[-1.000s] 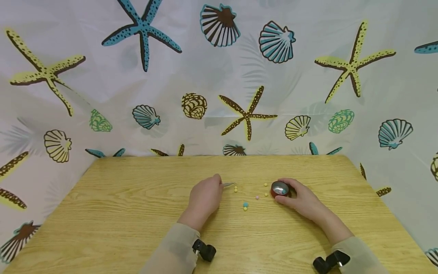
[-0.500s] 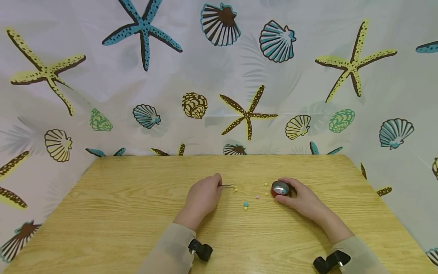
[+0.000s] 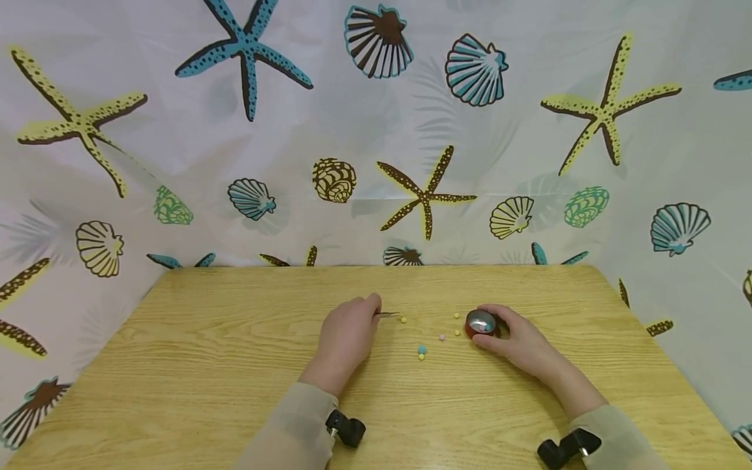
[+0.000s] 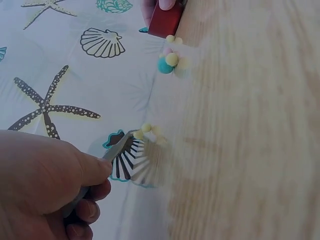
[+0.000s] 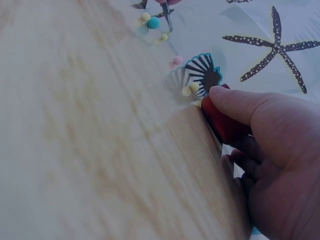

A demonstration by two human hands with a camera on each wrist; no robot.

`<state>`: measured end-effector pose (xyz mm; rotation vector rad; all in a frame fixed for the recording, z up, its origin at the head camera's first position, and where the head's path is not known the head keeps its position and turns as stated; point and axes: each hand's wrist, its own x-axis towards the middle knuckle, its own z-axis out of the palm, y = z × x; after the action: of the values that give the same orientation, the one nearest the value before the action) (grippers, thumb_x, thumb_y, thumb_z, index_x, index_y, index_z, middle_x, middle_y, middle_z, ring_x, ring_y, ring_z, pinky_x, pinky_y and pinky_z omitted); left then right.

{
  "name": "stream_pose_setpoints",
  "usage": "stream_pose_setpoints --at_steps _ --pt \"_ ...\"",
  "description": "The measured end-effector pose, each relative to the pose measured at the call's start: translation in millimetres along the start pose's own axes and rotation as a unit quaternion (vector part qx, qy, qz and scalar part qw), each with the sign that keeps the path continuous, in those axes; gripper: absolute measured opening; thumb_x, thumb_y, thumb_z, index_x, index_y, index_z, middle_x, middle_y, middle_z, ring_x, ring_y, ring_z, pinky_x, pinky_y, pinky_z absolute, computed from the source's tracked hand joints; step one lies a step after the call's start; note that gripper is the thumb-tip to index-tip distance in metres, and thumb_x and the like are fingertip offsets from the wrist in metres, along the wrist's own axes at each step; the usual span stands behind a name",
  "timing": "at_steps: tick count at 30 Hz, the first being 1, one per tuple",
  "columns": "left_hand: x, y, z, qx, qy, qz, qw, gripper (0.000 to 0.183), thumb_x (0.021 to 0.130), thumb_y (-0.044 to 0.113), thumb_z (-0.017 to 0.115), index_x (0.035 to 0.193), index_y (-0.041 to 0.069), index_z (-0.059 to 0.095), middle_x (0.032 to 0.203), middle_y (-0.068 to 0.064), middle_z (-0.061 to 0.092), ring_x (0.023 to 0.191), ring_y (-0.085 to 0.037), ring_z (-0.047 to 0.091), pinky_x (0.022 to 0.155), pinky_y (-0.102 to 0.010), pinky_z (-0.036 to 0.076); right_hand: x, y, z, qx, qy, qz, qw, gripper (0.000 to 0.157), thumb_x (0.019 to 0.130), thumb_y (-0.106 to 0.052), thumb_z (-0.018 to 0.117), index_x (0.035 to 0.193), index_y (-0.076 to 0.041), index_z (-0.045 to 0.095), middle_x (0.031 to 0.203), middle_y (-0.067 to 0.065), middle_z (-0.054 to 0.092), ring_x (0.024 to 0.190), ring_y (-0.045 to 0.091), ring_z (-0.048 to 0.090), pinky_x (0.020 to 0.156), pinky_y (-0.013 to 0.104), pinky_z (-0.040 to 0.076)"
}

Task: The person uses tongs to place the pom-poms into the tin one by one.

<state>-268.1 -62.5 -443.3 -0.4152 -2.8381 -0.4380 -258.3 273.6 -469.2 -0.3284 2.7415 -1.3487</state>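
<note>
In my left hand [image 3: 348,339] I pinch a pair of thin metal tweezers [image 3: 388,314], tips pointing right. Two small yellow beads [image 4: 146,128] lie right at the tweezer tips in the left wrist view; I cannot tell whether one is clamped. My right hand [image 3: 523,343] grips a small round red tin [image 3: 480,322], thumb at the near side and fingers round the back. The tin's shiny inside faces up, with blue and pink beads [image 3: 484,328] in it. In the right wrist view, the red wall of the tin [image 5: 222,120] shows beneath the thumb.
Between the hands lie a pink bead [image 3: 442,337], two yellow beads near the tin, one being a yellow bead [image 3: 456,316] farther back, and a blue bead [image 3: 422,350] touching another yellow bead [image 3: 421,357]. A patterned sheet [image 3: 352,117] hangs behind the wooden table [image 3: 235,391].
The tweezer tips have shifted slightly left onto the pair of yellow beads, which have moved a little toward the back. My left hand has drawn slightly left. The right hand and tin stay put.
</note>
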Motion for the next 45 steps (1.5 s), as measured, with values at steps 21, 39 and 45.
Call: stream_pose_setpoints --at_steps 21,39,45 --pt "3.7 6.0 -4.3 -0.057 -0.019 -0.003 0.9982 0.007 0.11 0.013 0.071 0.105 0.013 0.067 0.092 -0.002 0.069 0.073 -0.018 0.06 0.067 -0.039 0.054 0.6 -1.1 -1.2 0.002 -0.001 0.004 1.0 0.071 0.104 -0.039 0.081 0.161 -0.009 0.053 0.162 0.022 0.052 0.155 0.045 0.042 0.125 0.065 0.031" --pt "2.1 6.1 -0.1 -0.082 -0.035 -0.004 0.996 0.008 0.11 0.012 0.071 0.104 0.013 0.066 0.09 -0.002 0.069 0.072 -0.017 0.058 0.069 -0.039 0.053 -0.3 1.2 -1.0 0.004 -0.002 0.004 1.0 0.07 0.104 -0.039 0.081 0.161 -0.009 0.053 0.162 0.022 0.052 0.154 0.045 0.042 0.124 0.066 0.032" --pt "1.8 6.8 0.9 -0.068 -0.029 0.0 0.9973 0.008 0.11 0.011 0.071 0.103 0.013 0.066 0.091 -0.002 0.069 0.074 -0.018 0.059 0.07 -0.04 0.054 -0.1 1.7 -1.5 -0.002 0.001 0.003 1.0 0.07 0.104 -0.039 0.081 0.16 -0.009 0.053 0.161 0.022 0.053 0.154 0.044 0.043 0.124 0.065 0.032"
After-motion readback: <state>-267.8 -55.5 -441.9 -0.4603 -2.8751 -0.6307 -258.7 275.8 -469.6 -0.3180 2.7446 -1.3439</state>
